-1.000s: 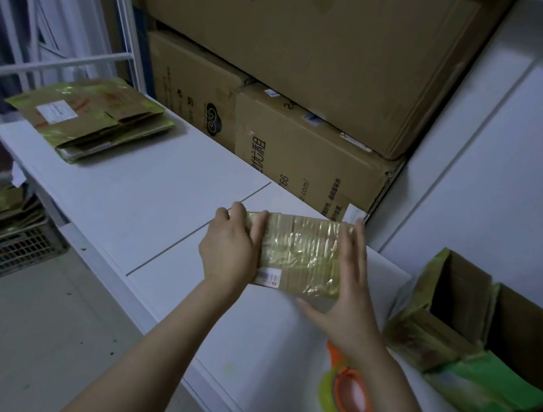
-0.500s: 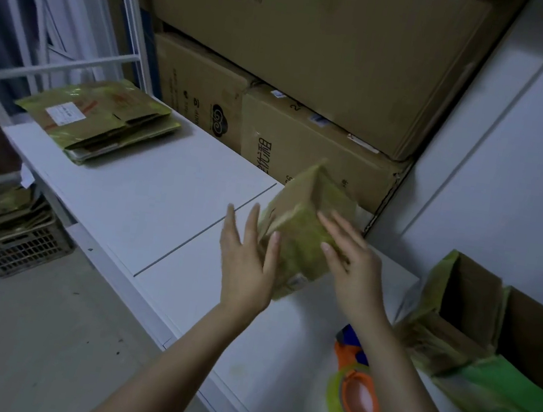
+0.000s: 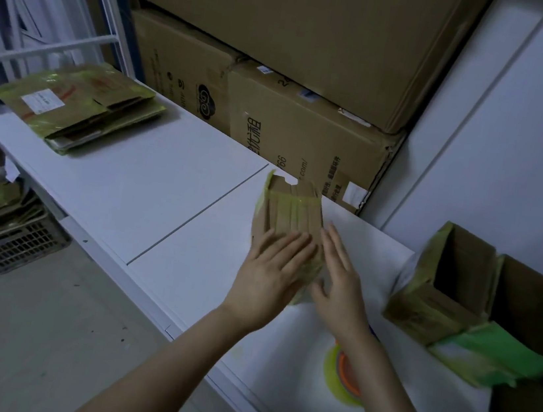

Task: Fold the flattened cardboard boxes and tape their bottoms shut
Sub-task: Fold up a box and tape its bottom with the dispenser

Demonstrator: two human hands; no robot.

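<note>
A small brown cardboard box (image 3: 292, 210) with green tape strips stands on the white table (image 3: 149, 182), a flap sticking up at its far end. My left hand (image 3: 272, 268) presses flat on its near side with straight fingers. My right hand (image 3: 340, 277) lies flat against the box's right edge, fingers extended. A stack of flattened boxes (image 3: 76, 107) lies at the table's far left. A roll of tape (image 3: 344, 374), yellow-green with an orange core, sits on the table under my right forearm, partly hidden.
Two folded open boxes (image 3: 452, 288) stand at the right on the table. Large brown cartons (image 3: 307, 134) are stacked against the back. A crate with more flattened boxes (image 3: 1, 225) sits on the floor at the left, beside a white metal frame (image 3: 42, 47).
The box went from gripped lengthwise between both hands to tipped up, then set down. Both hands now lie flat on it.
</note>
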